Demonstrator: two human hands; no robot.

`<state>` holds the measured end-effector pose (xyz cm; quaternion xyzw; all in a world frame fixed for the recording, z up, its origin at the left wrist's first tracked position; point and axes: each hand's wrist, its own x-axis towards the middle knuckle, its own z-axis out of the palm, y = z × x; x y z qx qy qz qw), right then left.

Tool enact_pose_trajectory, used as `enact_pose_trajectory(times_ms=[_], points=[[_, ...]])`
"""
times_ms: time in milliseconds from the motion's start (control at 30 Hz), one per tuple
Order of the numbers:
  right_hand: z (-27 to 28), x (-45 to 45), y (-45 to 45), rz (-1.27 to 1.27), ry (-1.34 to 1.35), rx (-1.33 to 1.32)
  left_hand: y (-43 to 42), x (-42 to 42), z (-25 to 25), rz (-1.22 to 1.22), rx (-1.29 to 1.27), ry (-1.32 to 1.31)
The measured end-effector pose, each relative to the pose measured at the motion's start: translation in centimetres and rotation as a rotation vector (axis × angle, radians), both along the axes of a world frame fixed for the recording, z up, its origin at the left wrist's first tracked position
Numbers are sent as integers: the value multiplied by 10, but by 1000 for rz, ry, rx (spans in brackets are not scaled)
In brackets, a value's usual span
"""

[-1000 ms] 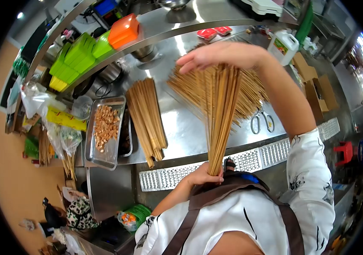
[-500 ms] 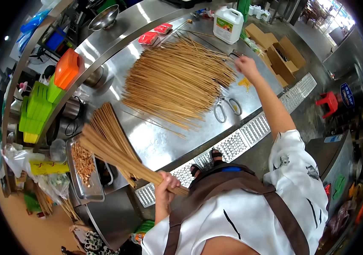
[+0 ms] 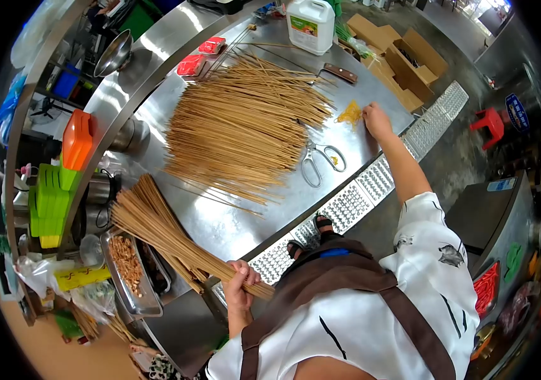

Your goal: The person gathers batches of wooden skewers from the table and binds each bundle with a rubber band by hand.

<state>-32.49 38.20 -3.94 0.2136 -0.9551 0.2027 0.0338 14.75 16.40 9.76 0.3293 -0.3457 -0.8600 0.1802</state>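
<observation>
My left hand [image 3: 242, 278] is closed round the lower end of a bundle of thin wooden sticks [image 3: 175, 237], held slanting over the table's near left edge. Beneath its far end lies another stick bundle [image 3: 154, 193]. A wide heap of loose sticks [image 3: 238, 120] covers the middle of the steel table [image 3: 238, 225]. My right hand [image 3: 377, 120] is at the table's right side, its fingertips beside a small yellow pile [image 3: 350, 114], perhaps rubber bands; whether it pinches anything is too small to tell. Scissors [image 3: 322, 161] lie between the heap and the near edge.
A knife with a wooden handle [image 3: 340, 73] and a white jug [image 3: 310, 26] stand beyond the yellow pile. At the left are a metal tray [image 3: 148, 304] of brown pieces and green containers [image 3: 50, 199]. A raised steel shelf [image 3: 132, 88] curves along the far side.
My right hand has left the top of the bundle and come down beside the yellow pile. My left hand has tilted the bundle from upright to leftward, over the other bundle. The view has turned.
</observation>
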Motion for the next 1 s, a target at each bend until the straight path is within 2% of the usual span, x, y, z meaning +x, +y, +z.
enact_pose_trajectory(times_ms=[233,433,500,600,733,800,833,900,933,1000], points=[[13,1,2,43,36,-14,1,-12,1,-6,9,-28],[29,6,0,288,129,-78,0,-19,0,9,10,-40],[30,4,-2,442,153,108,1,-18,1,8,-2,-58],[25,-6,-2,476,107,221,1,-16,-1,6,26,-30],[25,-9,-6,437,88,134,3,-12,0,23,5,-36],[32,-10,-4,362,76,-85,3,-11,2,43,6,-41],[37,-10,-4,367,78,-83,2,-10,3,54,-2,-56],[48,-12,-1,194,-166,-55,1,-10,2,81,-18,-69],[49,-14,2,197,-162,-51,0,-11,2,85,-14,-65],[58,-18,1,178,-361,-150,-2,-15,2,86,-56,-107]])
